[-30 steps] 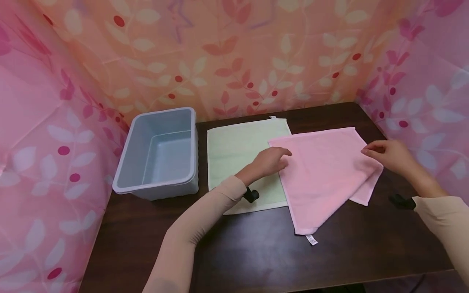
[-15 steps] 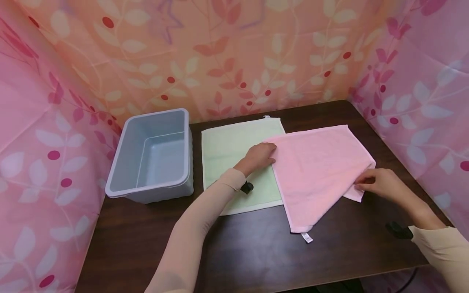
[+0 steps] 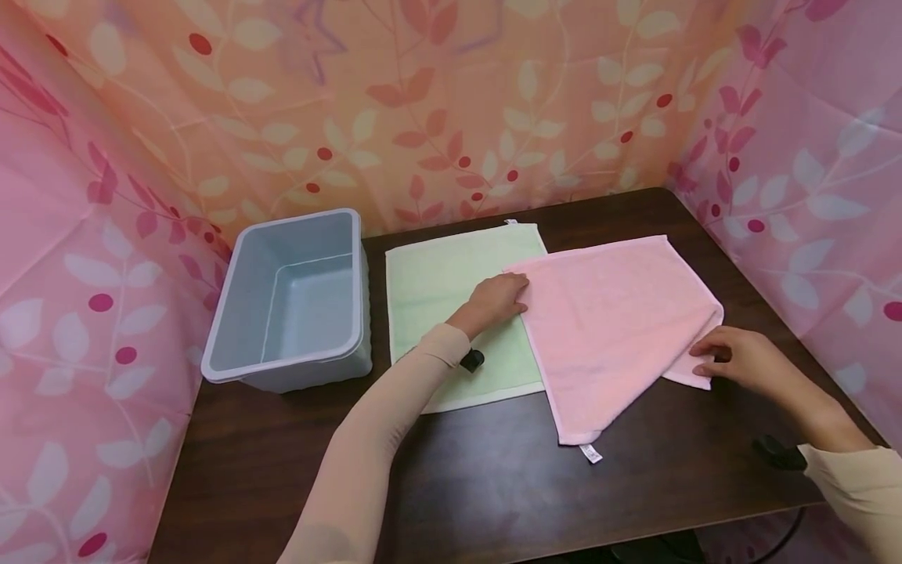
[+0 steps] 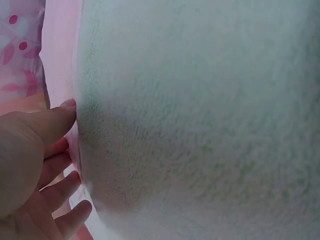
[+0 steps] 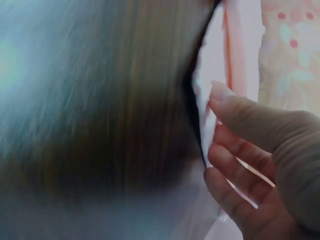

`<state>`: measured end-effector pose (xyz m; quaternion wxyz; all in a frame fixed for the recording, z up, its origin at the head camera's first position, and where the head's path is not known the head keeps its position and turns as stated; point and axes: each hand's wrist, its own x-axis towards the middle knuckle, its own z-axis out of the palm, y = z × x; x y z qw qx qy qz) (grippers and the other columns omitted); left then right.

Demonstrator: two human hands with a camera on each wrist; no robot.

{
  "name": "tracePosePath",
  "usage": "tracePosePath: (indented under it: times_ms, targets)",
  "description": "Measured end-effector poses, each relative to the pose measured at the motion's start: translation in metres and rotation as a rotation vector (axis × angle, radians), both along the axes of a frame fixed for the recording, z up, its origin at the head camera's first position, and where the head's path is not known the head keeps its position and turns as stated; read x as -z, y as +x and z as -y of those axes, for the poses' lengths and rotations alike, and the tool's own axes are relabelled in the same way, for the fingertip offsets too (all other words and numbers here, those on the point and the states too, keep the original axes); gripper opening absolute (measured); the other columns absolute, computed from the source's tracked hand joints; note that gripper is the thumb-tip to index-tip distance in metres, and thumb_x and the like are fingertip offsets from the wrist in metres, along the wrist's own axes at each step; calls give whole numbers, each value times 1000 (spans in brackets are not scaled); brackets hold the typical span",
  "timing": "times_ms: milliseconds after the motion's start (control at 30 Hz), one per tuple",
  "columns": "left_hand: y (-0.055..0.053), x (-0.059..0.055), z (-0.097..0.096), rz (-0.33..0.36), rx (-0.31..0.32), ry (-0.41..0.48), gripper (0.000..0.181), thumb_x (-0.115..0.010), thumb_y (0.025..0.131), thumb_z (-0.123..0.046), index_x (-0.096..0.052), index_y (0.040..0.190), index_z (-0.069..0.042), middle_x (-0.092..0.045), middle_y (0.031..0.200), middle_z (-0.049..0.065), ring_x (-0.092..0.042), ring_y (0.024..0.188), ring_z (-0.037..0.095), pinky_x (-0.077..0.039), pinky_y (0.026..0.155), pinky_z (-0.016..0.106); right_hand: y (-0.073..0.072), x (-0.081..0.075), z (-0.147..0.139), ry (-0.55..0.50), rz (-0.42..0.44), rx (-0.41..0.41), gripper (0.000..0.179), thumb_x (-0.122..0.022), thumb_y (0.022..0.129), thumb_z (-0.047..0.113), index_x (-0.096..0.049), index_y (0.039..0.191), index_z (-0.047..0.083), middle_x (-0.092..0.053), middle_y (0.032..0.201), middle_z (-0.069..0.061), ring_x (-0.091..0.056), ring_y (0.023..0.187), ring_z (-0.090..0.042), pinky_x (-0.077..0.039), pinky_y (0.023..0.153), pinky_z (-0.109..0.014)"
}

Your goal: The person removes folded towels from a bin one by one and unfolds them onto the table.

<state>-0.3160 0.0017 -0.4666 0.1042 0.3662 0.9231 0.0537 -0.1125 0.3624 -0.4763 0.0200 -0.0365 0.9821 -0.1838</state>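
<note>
A pink towel (image 3: pixel 606 313) lies on the dark table, its lower right part folded under along a slanting edge and a white tag at its front corner. My left hand (image 3: pixel 491 301) rests over a light green towel (image 3: pixel 451 266), its fingertips touching the pink towel's left edge. In the left wrist view those fingers (image 4: pixel 62 189) are loosely spread along the pink edge. My right hand (image 3: pixel 740 360) pinches the pink flap sticking out at the right. In the right wrist view the thumb (image 5: pixel 235 102) lies on the edge, fingers below it.
A grey-blue plastic bin (image 3: pixel 285 298) with nothing in it stands at the left of the dark wooden table (image 3: pixel 451 486). The pink towel overlaps the green one's right side. A floral curtain (image 3: pixel 423 102) surrounds the table's back and sides.
My left hand has moved from over the pink towel to its left edge. My right hand has come down from the right corner to the lower flap and drawn it slightly outward.
</note>
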Motion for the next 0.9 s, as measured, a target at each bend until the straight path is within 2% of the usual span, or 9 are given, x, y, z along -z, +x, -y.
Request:
tracePosePath:
  times_ms: [100, 200, 467, 633, 800, 900]
  targets:
    - [0, -1, 1, 3, 3, 4, 54, -63, 97, -34, -49, 144, -13, -57, 144, 2, -54, 133, 18, -44, 112, 35, 6, 1, -9, 25, -20, -17, 30, -89, 69, 26, -77, 94, 14, -72, 94, -2, -55, 79, 0, -47, 71, -18]
    - [-1, -1, 1, 5, 1, 6, 54, -63, 97, -34, -49, 145, -13, -57, 144, 2, -53, 134, 18, -43, 113, 35, 12, 4, -21, 49, -77, -50, 31, -91, 65, 23, -76, 91, 19, -68, 92, 3, -51, 76, 3, -41, 69, -14]
    - [-1, 1, 1, 8, -2, 12, 53, -63, 97, -34, -50, 144, -13, -59, 141, 2, -56, 129, 18, -45, 111, 35, 26, 11, -49, 5, -214, -180, 39, -92, 52, 3, -74, 84, 16, -61, 81, 8, -50, 74, 5, -37, 70, -7]
    - [-1, 0, 2, 14, -4, 18, 53, -64, 96, -34, -50, 144, -13, -62, 135, 1, -58, 125, 17, -46, 110, 35, 31, 10, -61, -7, -168, -203, 39, -89, 52, -2, -71, 82, 15, -57, 79, 8, -46, 74, 8, -41, 67, -9]
    - [-1, 2, 2, 21, -8, 26, 54, -64, 96, -34, -50, 144, -14, -61, 136, 1, -57, 125, 17, -45, 111, 35, 35, 3, -68, 59, -20, -144, 35, -89, 57, 6, -68, 83, 16, -55, 82, 5, -42, 73, 12, -49, 64, -20]
    - [-2, 3, 2, 28, -8, 34, 54, -64, 96, -34, -49, 144, -14, -60, 138, 1, -57, 126, 17, -45, 112, 35, 36, 1, -70, 28, 20, -107, 32, -89, 60, 8, -69, 85, 15, -55, 83, 4, -40, 73, 12, -46, 64, -19]
